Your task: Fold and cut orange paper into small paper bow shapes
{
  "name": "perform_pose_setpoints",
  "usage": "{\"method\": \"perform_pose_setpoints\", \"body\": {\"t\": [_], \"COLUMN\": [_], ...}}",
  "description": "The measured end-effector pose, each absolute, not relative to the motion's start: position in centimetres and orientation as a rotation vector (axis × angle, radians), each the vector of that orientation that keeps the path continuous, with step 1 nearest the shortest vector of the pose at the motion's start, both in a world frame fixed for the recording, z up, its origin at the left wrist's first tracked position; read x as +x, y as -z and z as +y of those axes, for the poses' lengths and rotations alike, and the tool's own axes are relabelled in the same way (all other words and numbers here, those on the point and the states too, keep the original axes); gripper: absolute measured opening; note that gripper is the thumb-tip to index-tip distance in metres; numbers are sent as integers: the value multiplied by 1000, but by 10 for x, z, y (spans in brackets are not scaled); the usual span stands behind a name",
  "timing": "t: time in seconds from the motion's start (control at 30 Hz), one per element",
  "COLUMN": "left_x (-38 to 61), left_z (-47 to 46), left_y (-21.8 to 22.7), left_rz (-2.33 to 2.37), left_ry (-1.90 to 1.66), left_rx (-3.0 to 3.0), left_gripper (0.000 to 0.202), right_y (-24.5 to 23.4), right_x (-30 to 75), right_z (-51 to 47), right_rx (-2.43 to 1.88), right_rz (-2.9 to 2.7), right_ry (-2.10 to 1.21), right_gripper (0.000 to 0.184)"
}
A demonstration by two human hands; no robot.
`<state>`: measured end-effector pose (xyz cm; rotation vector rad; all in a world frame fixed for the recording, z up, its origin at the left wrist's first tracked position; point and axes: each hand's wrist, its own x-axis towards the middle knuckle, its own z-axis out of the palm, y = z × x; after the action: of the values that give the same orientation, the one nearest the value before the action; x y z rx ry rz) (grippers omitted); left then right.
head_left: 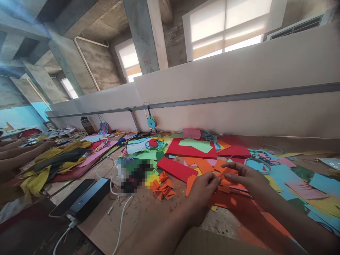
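Note:
An orange piece of paper [225, 175] is held between my two hands, above other orange sheets on the table. My left hand [203, 189] pinches its near left side with thumb and fingertips. From the right, my right hand [245, 177] grips the other side, its fingers partly behind the paper. A small heap of folded orange paper pieces [164, 188] lies to the left of my left hand. Just beyond stands out a flat red sheet [177, 170]. Under and behind my hands are more loose orange papers [202, 165].
A black power bank [91, 200] with a white cable [120, 216] lies at the left beside a dark phone [73, 196]. Blue, pink and green papers [305, 189] spread over the right. Another person's arms [23, 150] rest far left, near yellow and dark cloth [57, 161].

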<state>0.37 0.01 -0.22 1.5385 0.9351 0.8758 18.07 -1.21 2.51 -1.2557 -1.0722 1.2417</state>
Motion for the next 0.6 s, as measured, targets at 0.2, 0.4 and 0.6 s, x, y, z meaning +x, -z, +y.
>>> {"method": "perform_pose_setpoints", "body": {"t": [0.2,0.4,0.6], "left_x": [7,8,9], "left_z": [-9,-11,-3], "left_y": [-2,-5,6], "left_rz": [895,901,943], "left_ry": [-840,-860,-950], "left_rx": [1319,1334,1310], "left_gripper": [27,30,32], "right_y": [-14,-19,-20], "right_x": [185,183,182], "right_z": [-8,-12,-9], "right_rx": [-1282,-1358,-1266], "right_rz": [-1065,-1018,-1056], "right_ry": [-1278,-1251,-1339], "right_gripper": [46,43,40]}}
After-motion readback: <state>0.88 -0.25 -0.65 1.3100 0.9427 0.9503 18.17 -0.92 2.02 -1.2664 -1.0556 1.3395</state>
